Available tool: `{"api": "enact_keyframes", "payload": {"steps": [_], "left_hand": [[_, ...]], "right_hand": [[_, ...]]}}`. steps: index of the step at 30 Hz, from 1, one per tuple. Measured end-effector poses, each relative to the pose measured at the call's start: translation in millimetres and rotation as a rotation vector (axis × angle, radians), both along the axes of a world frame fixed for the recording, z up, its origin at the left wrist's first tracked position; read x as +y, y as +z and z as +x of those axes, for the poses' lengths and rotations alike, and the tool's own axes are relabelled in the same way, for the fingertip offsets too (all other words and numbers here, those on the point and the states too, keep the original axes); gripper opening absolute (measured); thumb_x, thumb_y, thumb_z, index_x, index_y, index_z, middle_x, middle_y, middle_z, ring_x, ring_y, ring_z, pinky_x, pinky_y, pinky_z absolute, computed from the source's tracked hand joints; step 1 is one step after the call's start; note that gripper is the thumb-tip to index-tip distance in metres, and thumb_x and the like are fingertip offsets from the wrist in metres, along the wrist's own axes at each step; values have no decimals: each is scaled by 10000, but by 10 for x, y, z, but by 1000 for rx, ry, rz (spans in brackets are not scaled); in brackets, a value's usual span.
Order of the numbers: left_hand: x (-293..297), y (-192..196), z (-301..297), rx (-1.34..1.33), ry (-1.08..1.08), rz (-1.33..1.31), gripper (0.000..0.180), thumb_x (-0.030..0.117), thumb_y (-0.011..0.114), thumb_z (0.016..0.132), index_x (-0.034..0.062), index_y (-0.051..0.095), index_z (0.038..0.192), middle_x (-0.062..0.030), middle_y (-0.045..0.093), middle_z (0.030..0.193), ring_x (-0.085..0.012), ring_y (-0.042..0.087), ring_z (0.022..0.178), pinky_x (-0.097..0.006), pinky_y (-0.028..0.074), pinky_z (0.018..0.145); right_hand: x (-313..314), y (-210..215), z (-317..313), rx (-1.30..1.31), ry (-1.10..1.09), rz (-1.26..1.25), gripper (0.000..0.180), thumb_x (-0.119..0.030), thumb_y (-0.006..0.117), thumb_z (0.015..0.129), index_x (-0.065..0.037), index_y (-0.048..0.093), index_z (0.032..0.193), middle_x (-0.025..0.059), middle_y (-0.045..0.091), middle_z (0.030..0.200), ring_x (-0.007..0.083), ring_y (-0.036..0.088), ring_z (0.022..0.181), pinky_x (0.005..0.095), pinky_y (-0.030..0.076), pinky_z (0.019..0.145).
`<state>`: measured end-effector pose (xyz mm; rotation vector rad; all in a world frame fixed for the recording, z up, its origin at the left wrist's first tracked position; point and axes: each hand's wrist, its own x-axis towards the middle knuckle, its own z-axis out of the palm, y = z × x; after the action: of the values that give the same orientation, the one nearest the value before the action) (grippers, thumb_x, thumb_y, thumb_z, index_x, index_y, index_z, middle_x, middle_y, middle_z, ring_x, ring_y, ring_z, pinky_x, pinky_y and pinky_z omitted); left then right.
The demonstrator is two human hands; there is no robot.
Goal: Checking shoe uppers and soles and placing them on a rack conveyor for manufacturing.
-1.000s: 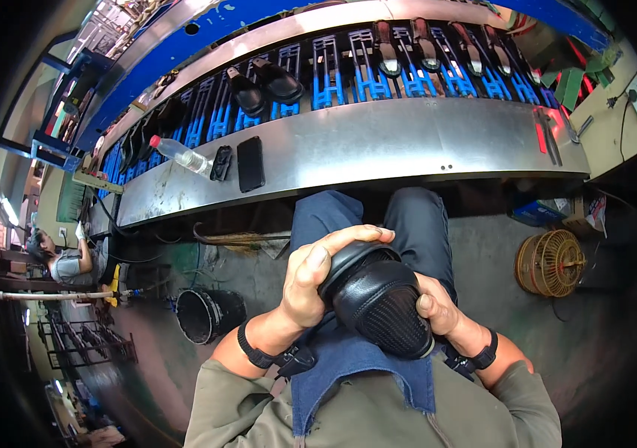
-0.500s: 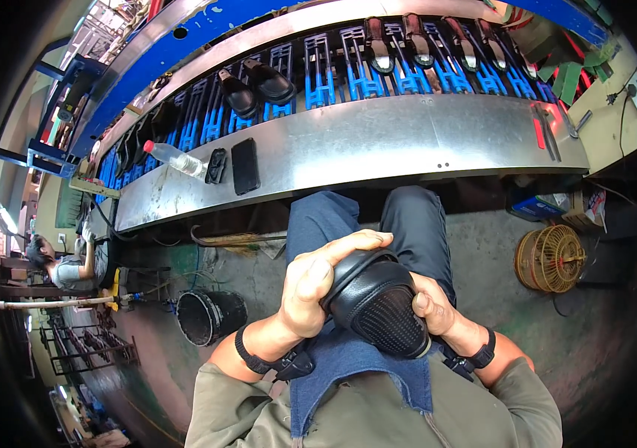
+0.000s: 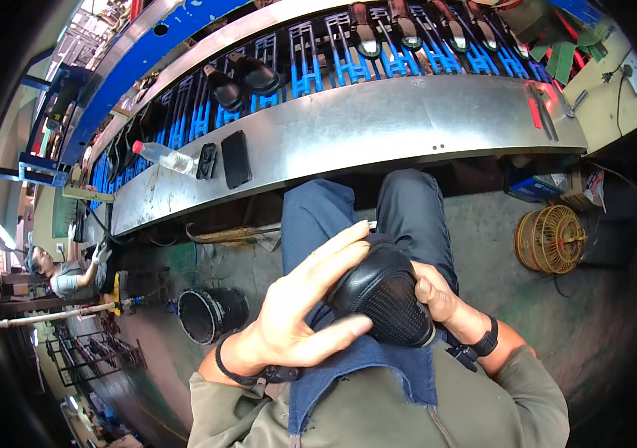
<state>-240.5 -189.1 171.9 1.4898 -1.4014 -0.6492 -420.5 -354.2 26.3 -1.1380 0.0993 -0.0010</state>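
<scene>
A black shoe with a perforated upper rests above my lap, its rounded perforated end turned toward my body. My right hand grips its right side, thumb on the upper and the other fingers hidden behind it. Over the left side lies my left hand, fingers stretched out and thumb spread away from them. The fingers run along the shoe's far left edge; whether they press on it I cannot tell. A torn blue denim apron hangs beneath the shoe.
Ahead runs a metal-edged bench with a blue-barred conveyor carrying several shoes. On it lie a plastic bottle, a phone and red-handled tools. A black bucket, a wicker basket and a person flank me.
My left hand has loosened from the shoe, its fingers straightening and its thumb swinging toward me. My right hand keeps hold. The view has shifted slightly.
</scene>
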Motion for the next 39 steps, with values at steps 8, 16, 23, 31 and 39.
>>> {"api": "enact_keyframes", "payload": {"steps": [8, 16, 23, 31, 39], "left_hand": [[-160, -414, -324, -214, 260, -204, 834, 140, 763, 852, -117, 310, 1503, -315, 532, 1404, -401, 598, 1254, -428, 474, 1057], [-373, -515, -348, -37, 166, -127, 936, 141, 832, 814, -95, 268, 1522, -292, 567, 1344, -365, 636, 1185, -396, 530, 979], [-507, -337, -66, -124, 64, 39, 701, 68, 730, 868, -49, 418, 1484, -279, 658, 1218, -316, 723, 752, -352, 573, 701], [-456, -171, -101, -123, 61, 6, 692, -14, 677, 834, -81, 416, 1471, -309, 634, 1249, -313, 721, 739, -351, 573, 685], [-366, -115, -287, -119, 172, -54, 849, 77, 741, 834, -133, 277, 1513, -357, 569, 1321, -404, 674, 1127, -392, 546, 961]], "right_hand": [[26, -71, -72, -26, -81, 66, 826, -644, 505, 970, 74, 518, 1378, 119, 613, 1297, 187, 563, 1181, 312, 434, 1016], [35, 112, 1, 36, -333, 594, 827, -665, 362, 1008, 7, 394, 1491, 181, 557, 1402, 303, 619, 1181, 414, 516, 1015], [90, 173, -11, -53, -186, 1016, 807, -704, 305, 993, -55, 449, 1450, 214, 641, 1183, 414, 692, 814, 509, 605, 708], [35, 124, 47, -29, -143, 1024, 891, -757, 336, 954, -26, 448, 1449, 249, 653, 1146, 430, 691, 863, 512, 594, 758], [25, 200, 238, -22, -336, 694, 752, -596, 324, 1047, -4, 396, 1505, 194, 515, 1451, 328, 550, 1298, 481, 445, 1115]]}}
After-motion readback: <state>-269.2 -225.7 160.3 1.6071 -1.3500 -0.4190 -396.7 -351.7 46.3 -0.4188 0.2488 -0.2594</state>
